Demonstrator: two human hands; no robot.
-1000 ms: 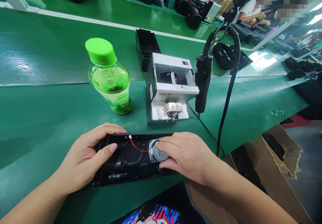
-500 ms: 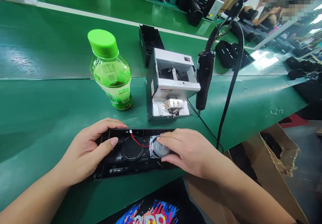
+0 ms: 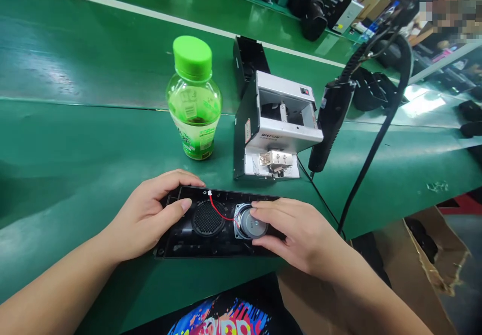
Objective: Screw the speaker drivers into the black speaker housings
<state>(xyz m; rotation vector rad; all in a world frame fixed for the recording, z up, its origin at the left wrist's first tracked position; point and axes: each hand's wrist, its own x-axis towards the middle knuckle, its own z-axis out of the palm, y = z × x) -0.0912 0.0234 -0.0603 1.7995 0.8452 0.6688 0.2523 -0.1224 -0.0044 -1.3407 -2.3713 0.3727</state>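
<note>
A long black plastic panel with a round mesh grille lies on the green bench in front of me. My left hand grips the panel's left end, thumb on top and fingers along the far edge. On the right part of the panel sits a small round speaker with a square metal frame. My right hand has its fingers and thumb around the speaker's magnet. From the speaker a red wire curves left to a white plug at the panel's far edge.
Beyond the panel stands a silver screw-feeder machine, with a black electric screwdriver hanging beside it. A green-capped bottle is to its left. Small screws lie at the right, above a cardboard box.
The view has shifted, so the bench items appear farther right. The right fingers have slid slightly off the top of the speaker, showing more of it. The left hand keeps its hold.
</note>
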